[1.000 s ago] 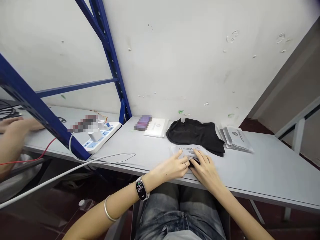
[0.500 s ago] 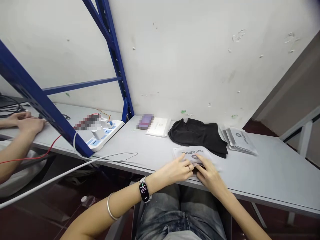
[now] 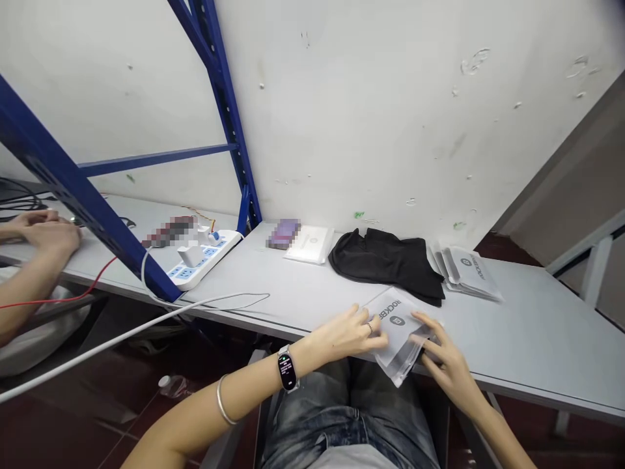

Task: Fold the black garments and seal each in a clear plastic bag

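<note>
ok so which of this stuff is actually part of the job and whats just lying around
Part of the job:
- the ROCKBROS packet, held by the left hand and right hand
- the stack of ROCKBROS packets, probably
- the black cloth, probably

Just lying about:
- the white power strip
- the flat white card
- the blurred purple item

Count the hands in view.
4. The person's left hand touches a clear Rockbros bag and their right hand holds it, at the table's front edge. A co-worker's two hands overlap at far left.
</note>
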Motion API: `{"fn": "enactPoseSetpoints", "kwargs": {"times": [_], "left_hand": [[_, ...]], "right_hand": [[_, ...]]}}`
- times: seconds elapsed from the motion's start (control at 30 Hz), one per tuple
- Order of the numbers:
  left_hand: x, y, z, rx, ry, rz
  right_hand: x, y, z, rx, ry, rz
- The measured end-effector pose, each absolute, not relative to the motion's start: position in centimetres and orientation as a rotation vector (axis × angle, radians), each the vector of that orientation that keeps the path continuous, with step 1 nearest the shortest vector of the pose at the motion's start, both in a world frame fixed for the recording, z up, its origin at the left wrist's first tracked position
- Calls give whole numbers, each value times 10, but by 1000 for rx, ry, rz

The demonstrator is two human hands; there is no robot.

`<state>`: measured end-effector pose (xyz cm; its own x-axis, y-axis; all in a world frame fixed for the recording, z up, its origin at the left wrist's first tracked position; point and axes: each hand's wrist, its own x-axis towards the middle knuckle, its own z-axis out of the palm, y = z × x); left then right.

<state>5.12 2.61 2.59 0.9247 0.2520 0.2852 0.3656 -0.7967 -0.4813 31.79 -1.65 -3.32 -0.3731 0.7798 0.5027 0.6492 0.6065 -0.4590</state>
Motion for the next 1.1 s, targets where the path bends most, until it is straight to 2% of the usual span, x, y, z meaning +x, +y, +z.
{"fn": "enactPoseSetpoints", "kwargs": {"times": [0.33, 0.5, 0.6, 0.73, 0.93, 1.1], "left_hand": [[26, 25, 30, -2627, -623, -258], [-14, 38, 40, -2500, -813, -547], [-35, 61, 40, -2332, -1109, -717], [-51, 107, 30, -2240, -1630, -600], [-66, 169, 7, -2304, -1790, -461], [-76, 185, 5, -2383, -1813, -438]], "right_hand": [[331, -24, -13, -1172, -1955, 708], [340, -19, -18, -1146, -1665, 971], [340, -14, -25, -1215, -1472, 937], [337, -8, -30, -1228, -1386, 905], [334, -9, -29, -1253, -1447, 850], [331, -6, -33, -1237, -1437, 823]]}}
